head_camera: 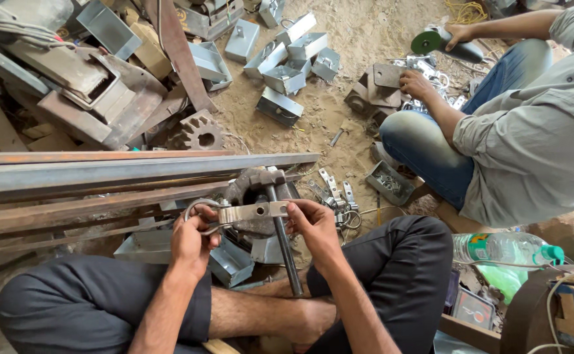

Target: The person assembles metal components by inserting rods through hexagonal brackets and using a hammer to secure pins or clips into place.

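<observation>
While the bench vise (260,190) sits just behind it, left hand (192,239) and right hand (313,223) each have fingers clenched on the metal latch (244,213), keeping it level.

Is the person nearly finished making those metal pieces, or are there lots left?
Some look done: a cluster of grey folded sheet-metal boxes lies on the sand. In hand now: the left hand and right hand hold a flat silver metal latch strip with a ring end over a steel bench vise. Probably left: loose silver latch pieces beside the vise. How many, I cannot tell.
</observation>
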